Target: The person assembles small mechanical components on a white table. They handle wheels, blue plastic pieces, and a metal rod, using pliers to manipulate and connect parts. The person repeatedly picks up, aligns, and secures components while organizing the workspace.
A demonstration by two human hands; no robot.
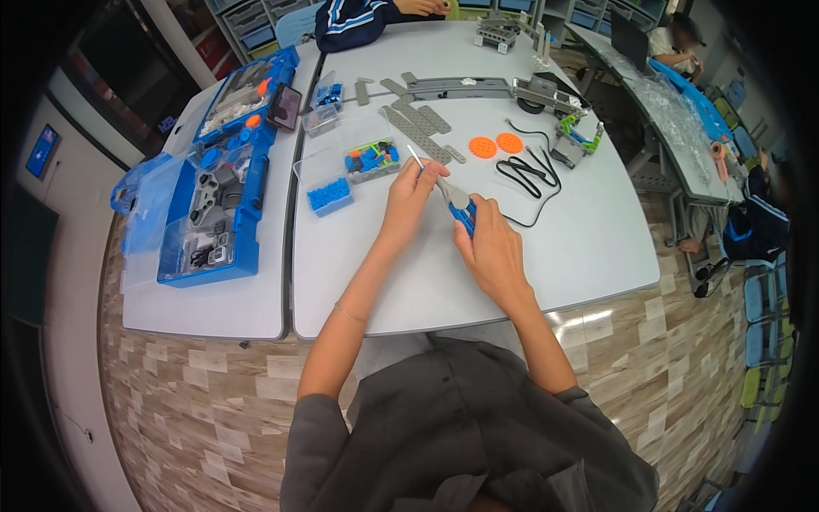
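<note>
Centre of the frame: my left grip [409,194] pinches a thin white rod [415,155]; my right grip [493,246] is wrapped around blue-and-grey pliers [460,202], their head adjoining the left grip. Right of centre, above, lie orange discs [483,148] and a black cable [522,171]; room for moving extends between cable and the counter's [589,252] near edge, lower right.
</note>
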